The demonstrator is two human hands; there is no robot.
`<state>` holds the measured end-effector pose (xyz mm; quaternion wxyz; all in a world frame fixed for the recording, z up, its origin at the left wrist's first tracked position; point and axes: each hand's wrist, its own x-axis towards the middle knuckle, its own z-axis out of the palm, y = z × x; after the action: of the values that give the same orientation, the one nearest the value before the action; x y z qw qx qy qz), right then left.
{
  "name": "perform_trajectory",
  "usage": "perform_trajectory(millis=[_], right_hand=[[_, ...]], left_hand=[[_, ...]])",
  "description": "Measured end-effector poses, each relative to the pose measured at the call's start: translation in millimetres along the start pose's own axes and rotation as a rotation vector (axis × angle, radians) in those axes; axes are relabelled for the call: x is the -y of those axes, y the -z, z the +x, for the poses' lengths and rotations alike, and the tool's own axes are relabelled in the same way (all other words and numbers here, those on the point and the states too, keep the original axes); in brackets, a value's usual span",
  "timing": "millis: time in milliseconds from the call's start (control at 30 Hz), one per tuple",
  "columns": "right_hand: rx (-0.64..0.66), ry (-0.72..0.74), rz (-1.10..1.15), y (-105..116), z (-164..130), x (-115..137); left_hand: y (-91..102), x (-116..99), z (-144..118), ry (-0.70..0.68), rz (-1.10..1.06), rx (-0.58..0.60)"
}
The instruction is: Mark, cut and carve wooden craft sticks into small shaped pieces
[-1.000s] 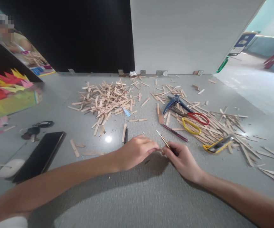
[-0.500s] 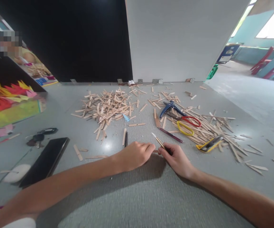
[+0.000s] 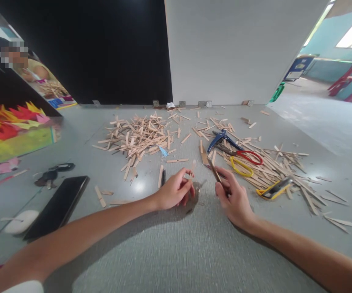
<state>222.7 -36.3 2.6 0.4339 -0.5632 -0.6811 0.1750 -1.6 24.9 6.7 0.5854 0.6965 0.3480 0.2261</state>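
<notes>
My left hand (image 3: 177,188) is closed on a short wooden craft stick (image 3: 192,167), which pokes up from between the fingertips and looks slightly blurred. In my right hand (image 3: 232,197) is a slim craft knife (image 3: 215,171), its tip pointing up and away from me. The two hands are apart, with a strip of grey table (image 3: 164,252) between them. Past the right hand lie scissors with one red and one yellow handle (image 3: 242,167), and blue-handled cutters (image 3: 221,140). A black pen (image 3: 163,178) rests beside a loose stick just beyond the left hand.
A heap of craft sticks (image 3: 142,136) lies at centre left, another pile (image 3: 273,167) at right with a yellow utility knife (image 3: 274,188). A black phone (image 3: 57,207) and keys (image 3: 49,177) are at left. Upright black and white panels (image 3: 224,53) stand behind. A person (image 3: 38,73) is at far left.
My hands have moved apart. The left has turned and lifted the stick upright; the right has drawn away to the right with the craft knife.
</notes>
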Motion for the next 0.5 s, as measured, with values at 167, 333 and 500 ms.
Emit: perform_trajectory(millis=[167,333,500], right_hand=[[0.213,0.167,-0.036,1.5,-9.8,2.4],[0.232,0.239,-0.089,2.0,-10.0,1.3],[0.209,0.261,-0.082,1.6,-11.7,0.1]], left_hand=[[-3.0,-2.6,-4.3,-0.039,-0.119,-0.065],[-5.2,-1.9,-5.9,-0.047,-0.078,-0.093],[-6.7,0.3,-8.3,-0.057,0.032,-0.122]])
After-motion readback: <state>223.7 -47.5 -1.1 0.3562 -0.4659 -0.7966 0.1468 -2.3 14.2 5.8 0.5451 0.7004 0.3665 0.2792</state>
